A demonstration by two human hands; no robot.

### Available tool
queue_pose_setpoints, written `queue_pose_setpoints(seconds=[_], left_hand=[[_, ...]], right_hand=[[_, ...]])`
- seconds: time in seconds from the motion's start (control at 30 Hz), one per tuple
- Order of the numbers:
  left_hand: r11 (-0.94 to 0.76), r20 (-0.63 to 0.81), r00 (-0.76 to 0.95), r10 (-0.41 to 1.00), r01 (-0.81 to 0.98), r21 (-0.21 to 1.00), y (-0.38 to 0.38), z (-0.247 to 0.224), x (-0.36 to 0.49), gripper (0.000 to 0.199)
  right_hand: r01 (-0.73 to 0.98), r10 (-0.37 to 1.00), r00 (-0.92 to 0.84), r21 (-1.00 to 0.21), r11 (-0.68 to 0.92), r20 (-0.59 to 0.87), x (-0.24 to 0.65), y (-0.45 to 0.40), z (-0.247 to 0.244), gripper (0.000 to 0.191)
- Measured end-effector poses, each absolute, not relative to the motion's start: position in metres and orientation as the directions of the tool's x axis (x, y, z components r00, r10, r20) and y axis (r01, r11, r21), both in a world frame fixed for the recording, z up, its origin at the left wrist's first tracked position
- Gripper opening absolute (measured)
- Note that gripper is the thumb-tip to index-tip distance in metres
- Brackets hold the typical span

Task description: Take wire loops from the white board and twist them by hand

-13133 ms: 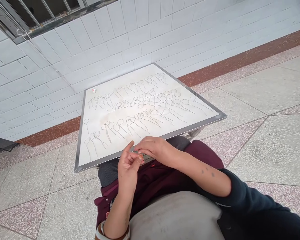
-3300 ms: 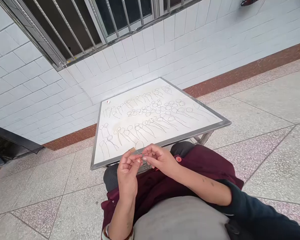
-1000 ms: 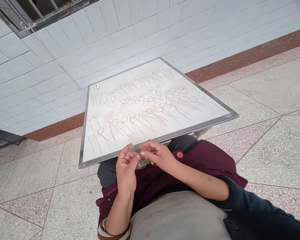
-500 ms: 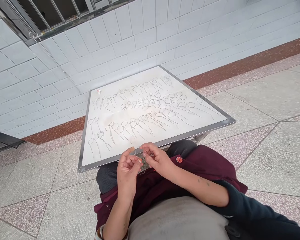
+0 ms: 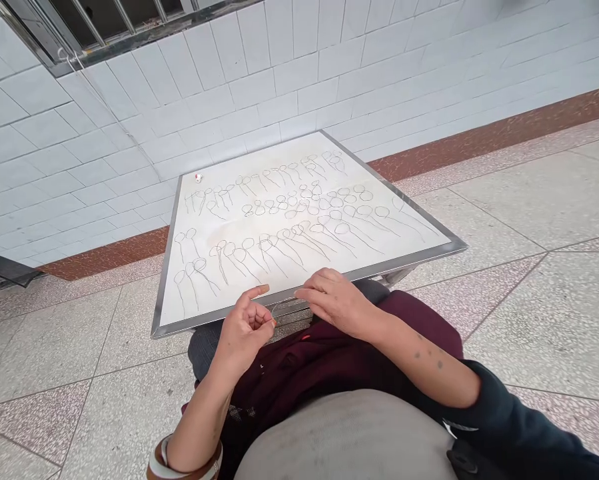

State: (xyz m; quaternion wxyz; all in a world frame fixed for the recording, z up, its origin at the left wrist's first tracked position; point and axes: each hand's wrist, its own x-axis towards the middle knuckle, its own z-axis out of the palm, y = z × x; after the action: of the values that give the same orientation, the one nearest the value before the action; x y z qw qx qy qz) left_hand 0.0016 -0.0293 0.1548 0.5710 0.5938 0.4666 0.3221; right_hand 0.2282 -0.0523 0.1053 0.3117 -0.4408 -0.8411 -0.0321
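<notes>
A thin piece of wire (image 5: 282, 303) curves between my two hands, just off the near edge of the table. My left hand (image 5: 246, 330) pinches one end between thumb and a finger, with another finger stretched out and a tan wrap on its tip. My right hand (image 5: 335, 301) grips the other end in its closed fingertips. On the white tabletop (image 5: 219, 160) lie several thin wires bent into loops with long tails (image 5: 249, 244), set in rows. Small wire rings (image 5: 279, 203) without tails form a middle row.
The table's grey metal edge (image 5: 194, 323) runs just beyond my hands. A small red and white object (image 5: 198, 178) sits at the far left corner. Behind stands a white tiled wall (image 5: 289, 80) with a barred window (image 5: 124, 20). Speckled floor (image 5: 499, 207) surrounds the table.
My hands have moved apart, the right one going right and slightly up, and the wire is now drawn out between them. My left hand has shifted a little left.
</notes>
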Motion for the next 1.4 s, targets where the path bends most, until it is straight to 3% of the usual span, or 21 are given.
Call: queue_pose_setpoints(seconds=[0.3,0.47,0.67,0.87,0.93,1.03,1.13,1.2,1.23,1.3,1.4], left_hand=[[0.148,-0.174,0.424,0.889,0.093,0.984,-0.035,0.14,0.007,0.058],[0.192,-0.199,0.478,0.856,0.064,0.979,-0.039,0.135,0.005,0.066],[0.148,-0.276,0.554,0.786,0.265,0.953,-0.038,0.139,0.0,0.072],[0.046,-0.272,0.59,0.76,0.369,0.928,-0.031,0.139,-0.001,0.075],[-0.01,-0.222,0.581,0.783,0.369,0.929,-0.023,0.142,-0.003,0.069],[-0.117,-0.041,0.491,0.87,0.287,0.951,-0.006,0.148,-0.011,0.062],[-0.164,0.154,0.139,0.978,0.063,0.985,0.003,0.149,-0.017,0.052],[-0.116,0.103,-0.098,0.99,-0.134,0.984,0.001,0.143,-0.015,0.045],[-0.066,0.039,-0.13,0.991,-0.214,0.975,-0.003,0.139,-0.011,0.044],[0.073,-0.085,-0.027,0.996,-0.297,0.952,-0.013,0.133,-0.001,0.047],[0.178,-0.137,0.141,0.981,-0.34,0.924,-0.025,0.132,0.015,0.052]], right_hand=[[0.575,0.709,-0.32,-0.466,0.673,0.629,0.206,-0.053,0.094,0.033],[0.529,0.679,-0.402,-0.449,0.72,0.614,0.21,-0.056,0.101,0.034],[0.521,0.627,-0.578,-0.355,0.776,0.522,0.22,-0.058,0.108,0.031],[0.545,0.663,-0.61,-0.378,0.749,0.434,0.215,-0.061,0.112,0.02],[0.559,0.705,-0.545,-0.431,0.709,0.454,0.21,-0.061,0.107,0.021],[0.562,0.81,-0.311,-0.591,0.579,0.497,0.2,-0.063,0.097,0.018],[0.455,0.907,-0.036,-0.802,0.388,0.419,0.191,-0.066,0.092,0.013],[0.329,0.947,0.066,-0.903,0.275,0.313,0.186,-0.068,0.094,0.013],[0.264,0.96,0.093,-0.936,0.231,0.263,0.184,-0.068,0.096,0.014],[0.141,0.979,0.115,-0.978,0.155,0.171,0.18,-0.068,0.103,0.015],[-0.061,0.996,0.08,-0.997,0.05,0.045,0.175,-0.065,0.111,0.019]])
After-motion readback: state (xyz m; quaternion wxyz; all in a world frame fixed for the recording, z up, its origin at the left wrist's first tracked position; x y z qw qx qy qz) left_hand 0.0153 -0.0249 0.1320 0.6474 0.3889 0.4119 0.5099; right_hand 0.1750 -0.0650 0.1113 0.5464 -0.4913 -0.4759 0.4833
